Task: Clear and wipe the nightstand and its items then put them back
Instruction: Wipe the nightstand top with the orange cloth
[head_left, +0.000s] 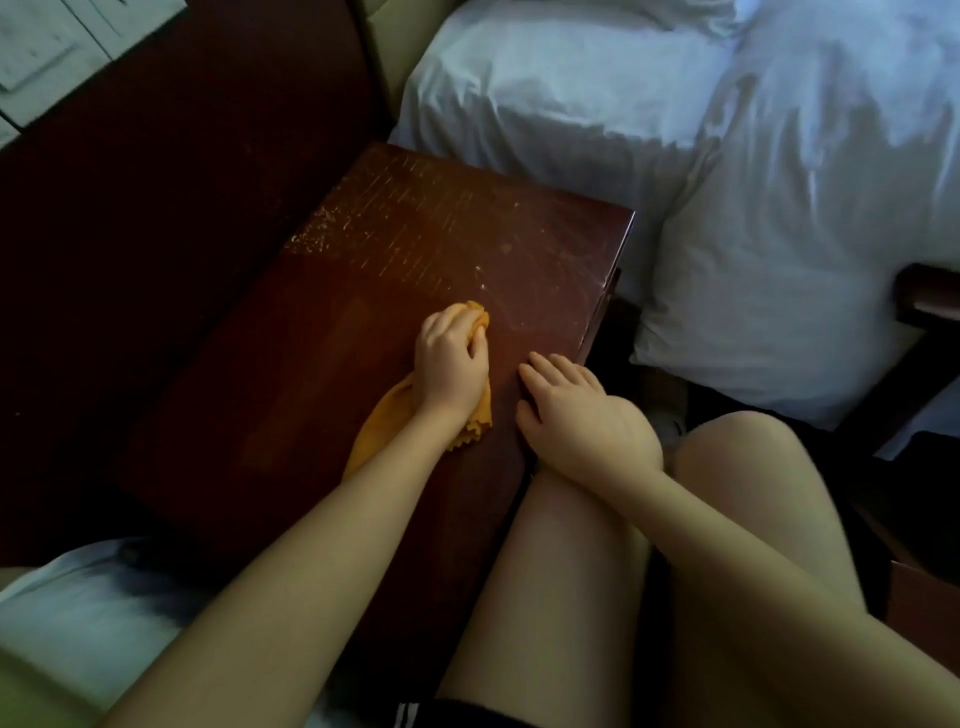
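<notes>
Left hand (451, 358): fingers curled round the orange cloth (383, 422), pressing it mid-bench.
Right hand (576, 410): flat, fingers straight, resting near the bench's edge.
Bench (415, 234): dark wood, beside the bed (727, 156).

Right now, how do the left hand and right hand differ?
The left hand grips the orange cloth, fingers curled; the right hand holds nothing, fingers straight. The left hand sits farther in on the nightstand; the right hand lies near its edge. Both rest on the top.
</notes>
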